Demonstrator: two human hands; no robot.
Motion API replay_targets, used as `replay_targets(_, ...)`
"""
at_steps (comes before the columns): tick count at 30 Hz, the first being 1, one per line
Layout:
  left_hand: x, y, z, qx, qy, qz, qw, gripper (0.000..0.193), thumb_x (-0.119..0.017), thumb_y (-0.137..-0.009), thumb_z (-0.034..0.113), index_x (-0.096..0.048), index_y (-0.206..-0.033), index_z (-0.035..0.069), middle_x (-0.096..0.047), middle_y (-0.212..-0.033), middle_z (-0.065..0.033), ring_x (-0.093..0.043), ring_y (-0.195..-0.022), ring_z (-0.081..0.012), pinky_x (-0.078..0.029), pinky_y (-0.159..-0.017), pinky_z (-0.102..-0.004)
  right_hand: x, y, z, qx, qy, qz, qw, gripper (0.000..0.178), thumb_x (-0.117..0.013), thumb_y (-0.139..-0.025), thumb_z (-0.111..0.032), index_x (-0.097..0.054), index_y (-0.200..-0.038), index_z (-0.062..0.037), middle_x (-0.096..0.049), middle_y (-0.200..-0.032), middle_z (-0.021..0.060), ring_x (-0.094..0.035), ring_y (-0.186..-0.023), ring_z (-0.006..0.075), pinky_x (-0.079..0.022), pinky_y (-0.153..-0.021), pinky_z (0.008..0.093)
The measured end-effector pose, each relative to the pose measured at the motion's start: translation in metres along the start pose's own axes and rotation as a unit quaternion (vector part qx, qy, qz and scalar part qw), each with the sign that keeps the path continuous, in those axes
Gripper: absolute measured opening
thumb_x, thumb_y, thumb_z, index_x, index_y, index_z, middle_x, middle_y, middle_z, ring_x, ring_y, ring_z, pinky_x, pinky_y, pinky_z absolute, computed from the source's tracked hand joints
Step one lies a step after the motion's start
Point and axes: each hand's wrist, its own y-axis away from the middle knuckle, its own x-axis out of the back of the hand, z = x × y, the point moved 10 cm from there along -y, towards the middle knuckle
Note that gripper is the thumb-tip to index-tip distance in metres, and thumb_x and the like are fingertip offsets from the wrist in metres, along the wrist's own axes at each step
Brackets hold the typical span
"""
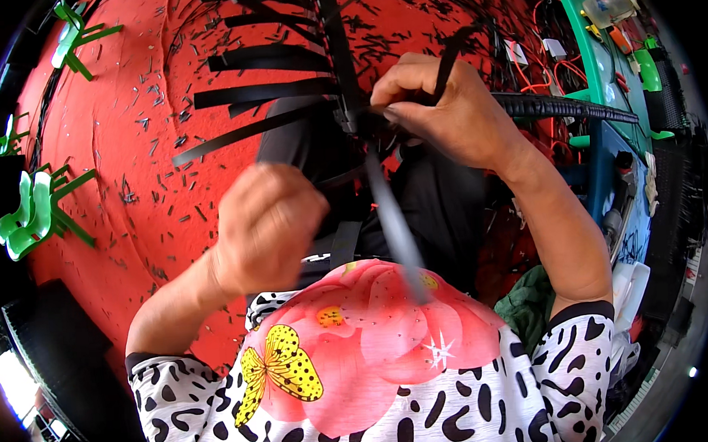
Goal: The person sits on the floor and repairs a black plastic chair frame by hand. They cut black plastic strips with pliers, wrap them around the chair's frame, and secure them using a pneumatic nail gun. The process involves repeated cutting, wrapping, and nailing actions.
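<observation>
My right hand [452, 105] pinches a flat black strip [450, 59] between thumb and fingers, beside a dark upright bar [336, 40]. Several black flat strips [265, 92] stick out to the left from that bar. A loose strip end [394, 210], smeared by motion, hangs from the bar's lower end toward my shirt. Over my lap, left of the bar, my left hand [271, 218] is curled closed and blurred. Whatever lies inside its fingers is hidden.
Short black offcuts lie scattered over the red floor [135, 153]. Green chairs [33, 212] stand at the left. On the right are a green-edged table [604, 68] with a clear plastic container [610, 8], a long black wrapped bar [566, 104] and red cables [536, 87].
</observation>
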Motion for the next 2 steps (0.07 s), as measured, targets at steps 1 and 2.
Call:
replay_targets(1, -0.0011, 0.0117, -0.0227, 0.088, -0.032, -0.004, 0.996, 0.017, -0.06, -0.07, 0.004, -0.061, -0.086, -0.002, -0.062, -0.082, -0.0134, -0.061, -0.071, -0.029, -0.051, -0.065, -0.0355, -0.0025, 0.0007, -0.0015, 0.01, 0.004, -0.015, 1.0, 0.015, -0.062, -0.075, -0.009, -0.068, -0.087, -0.0038, -0.066, -0.073, 0.0084, -0.064, -0.067, 0.0208, -0.049, -0.064, 0.0325)
replay_targets(2, -0.0029, 0.018, -0.0327, 0.13, -0.056, -0.017, 0.99, 0.014, -0.058, -0.084, 0.01, -0.06, -0.09, -0.003, -0.063, -0.084, -0.0125, -0.061, -0.072, -0.0312, -0.052, -0.065, -0.0362, -0.0058, -0.0008, -0.0039, 0.015, 0.001, -0.021, 1.0, 0.015, -0.062, -0.075, -0.009, -0.068, -0.087, -0.0038, -0.066, -0.073, 0.0084, -0.064, -0.067, 0.0208, -0.049, -0.064, 0.0325)
